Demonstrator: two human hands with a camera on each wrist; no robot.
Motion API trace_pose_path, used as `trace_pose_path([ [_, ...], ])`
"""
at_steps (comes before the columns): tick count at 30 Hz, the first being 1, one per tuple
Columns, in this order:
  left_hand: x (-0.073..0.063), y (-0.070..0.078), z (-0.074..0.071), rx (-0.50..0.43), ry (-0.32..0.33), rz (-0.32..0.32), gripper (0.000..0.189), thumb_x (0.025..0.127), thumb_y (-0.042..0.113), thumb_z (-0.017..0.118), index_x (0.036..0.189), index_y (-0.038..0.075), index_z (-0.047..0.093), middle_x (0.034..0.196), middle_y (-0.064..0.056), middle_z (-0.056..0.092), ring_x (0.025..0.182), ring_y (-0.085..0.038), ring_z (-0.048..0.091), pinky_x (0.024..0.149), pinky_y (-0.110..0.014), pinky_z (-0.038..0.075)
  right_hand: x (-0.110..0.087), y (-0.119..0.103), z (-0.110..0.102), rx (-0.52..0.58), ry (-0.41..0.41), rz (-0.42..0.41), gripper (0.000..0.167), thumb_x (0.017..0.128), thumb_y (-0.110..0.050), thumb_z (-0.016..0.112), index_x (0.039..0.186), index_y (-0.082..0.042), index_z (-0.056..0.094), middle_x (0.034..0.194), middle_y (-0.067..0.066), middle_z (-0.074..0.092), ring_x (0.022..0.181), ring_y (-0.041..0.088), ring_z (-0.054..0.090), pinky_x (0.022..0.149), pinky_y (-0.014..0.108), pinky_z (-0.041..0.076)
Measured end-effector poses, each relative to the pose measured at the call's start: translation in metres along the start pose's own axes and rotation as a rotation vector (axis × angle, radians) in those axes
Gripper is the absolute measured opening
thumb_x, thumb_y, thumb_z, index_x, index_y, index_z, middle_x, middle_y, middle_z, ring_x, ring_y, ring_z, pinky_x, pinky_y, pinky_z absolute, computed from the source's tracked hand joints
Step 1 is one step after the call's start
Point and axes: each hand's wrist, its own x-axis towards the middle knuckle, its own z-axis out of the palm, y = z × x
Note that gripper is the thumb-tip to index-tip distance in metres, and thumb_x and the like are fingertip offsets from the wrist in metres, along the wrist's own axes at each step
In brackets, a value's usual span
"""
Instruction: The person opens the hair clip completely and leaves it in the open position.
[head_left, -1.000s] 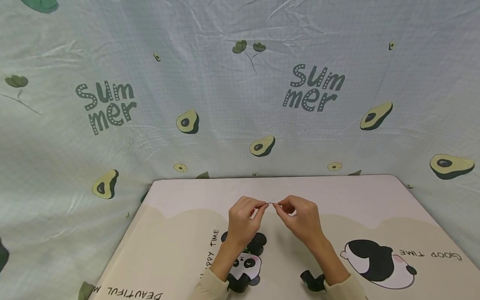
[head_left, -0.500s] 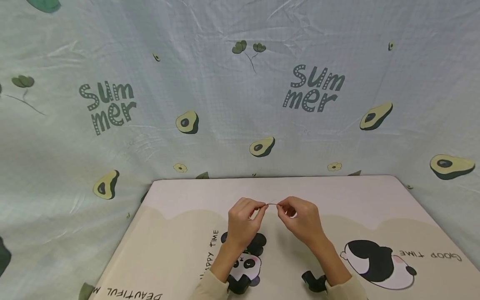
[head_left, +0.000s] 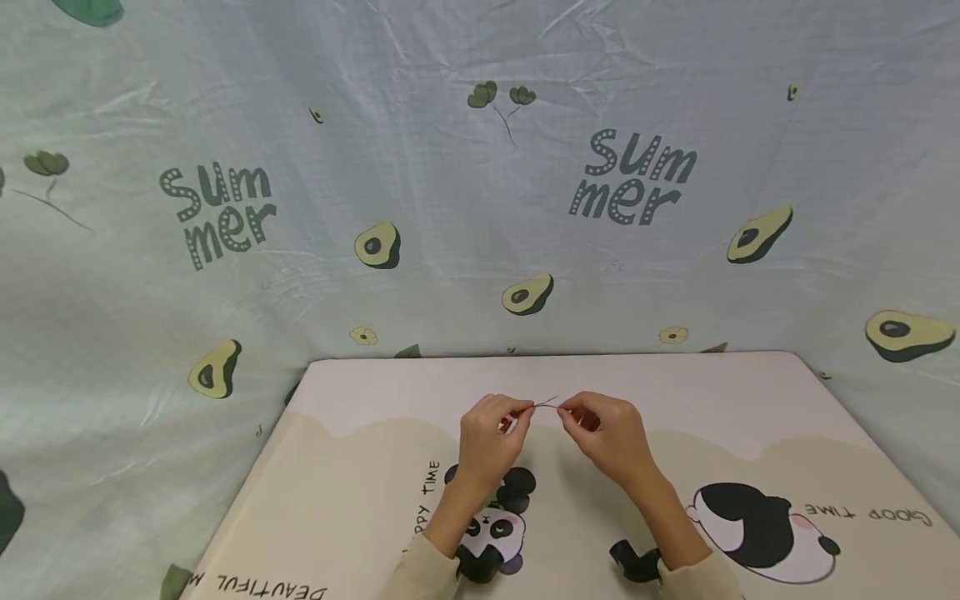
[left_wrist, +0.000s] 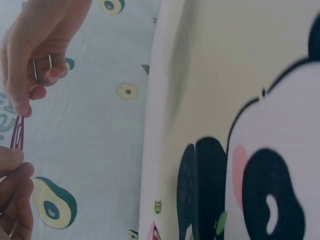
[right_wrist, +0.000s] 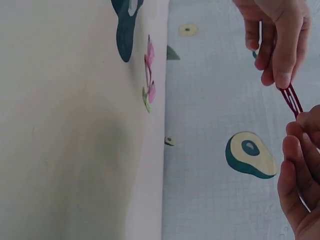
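The clip [right_wrist: 291,101], slim, dark red and slotted, is held up between the hands, above the surface [head_left: 337,500], over its far half and about midway between the left and right edges. Its long axis runs from the left hand [head_left: 486,437] across to the right hand [head_left: 615,437], roughly parallel to the far edge. Each hand pinches one end between thumb and fingers, so neither is nearer; only a short middle length shows between them. From the left hand's end a thin strand [head_left: 550,401] slants up, its free tip apart from the right hand; whether it is the clip's own second leg is too small to tell. Behind hangs a curtain [head_left: 450,183].
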Motion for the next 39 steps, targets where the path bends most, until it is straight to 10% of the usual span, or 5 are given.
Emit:
trace_pose_path([
  [21,0.035,-0.039,0.065,0.256,-0.473,-0.250,0.007,0.089,0.016,0.078,0.084,0.016,0.081,0.079,0.004,0.076,0.073,-0.013,0.064,0.065,-0.025,0.047,0.025,0.072,0.027,-0.177,-0.341,0.407,0.007,0.088,-0.015,0.074,0.088,-0.009,0.077,0.075,0.002,0.071,0.064,0.013,0.059,0.057,0.030,0.045],
  [32,0.033,-0.043,0.077,0.222,-0.513,-0.441,0.009,0.089,0.014,0.075,0.083,0.011,0.081,0.081,-0.001,0.078,0.075,-0.020,0.068,0.065,-0.032,0.051,0.032,0.077,0.037,-0.230,-0.472,0.472,0.009,0.088,-0.017,0.074,0.084,-0.010,0.075,0.076,0.004,0.071,0.064,0.016,0.058,0.055,0.031,0.045],
  [39,0.029,-0.040,0.079,0.237,-0.535,-0.458,0.010,0.089,0.013,0.074,0.083,0.012,0.082,0.083,-0.001,0.079,0.078,-0.021,0.072,0.066,-0.033,0.054,0.033,0.075,0.037,-0.274,-0.515,0.492,0.010,0.088,-0.016,0.074,0.080,-0.010,0.074,0.077,0.004,0.072,0.066,0.018,0.059,0.058,0.033,0.046],
])
